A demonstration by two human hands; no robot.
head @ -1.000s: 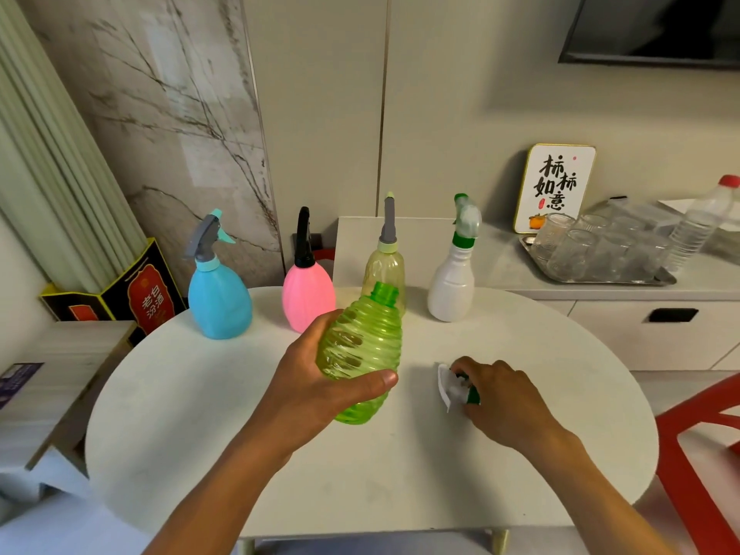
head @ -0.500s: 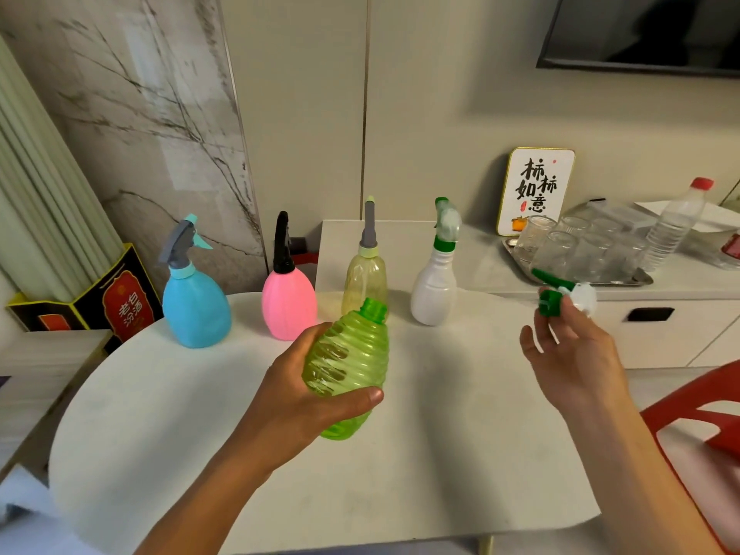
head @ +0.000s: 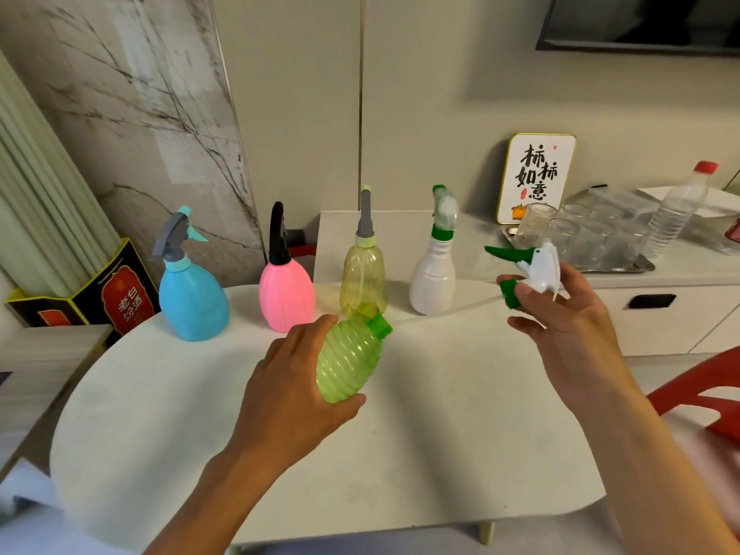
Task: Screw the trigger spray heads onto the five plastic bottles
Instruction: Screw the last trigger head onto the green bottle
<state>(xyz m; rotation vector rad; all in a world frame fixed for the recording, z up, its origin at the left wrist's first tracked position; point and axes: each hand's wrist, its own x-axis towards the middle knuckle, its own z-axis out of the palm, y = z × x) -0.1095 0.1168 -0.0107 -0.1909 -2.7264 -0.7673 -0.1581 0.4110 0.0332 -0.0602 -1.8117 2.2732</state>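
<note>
Hands point(head: 296, 378) point(head: 560, 314) around green bottle point(head: 348, 362), spray head point(head: 532, 266)

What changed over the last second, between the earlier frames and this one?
The right hand took the white-and-green spray head off the table and raised it to the right; its dip tube now points at the green bottle. The left hand tilted that bottle's open neck toward the head. The blue, pink, yellow and white bottles stayed put at the back, heads on.
</note>
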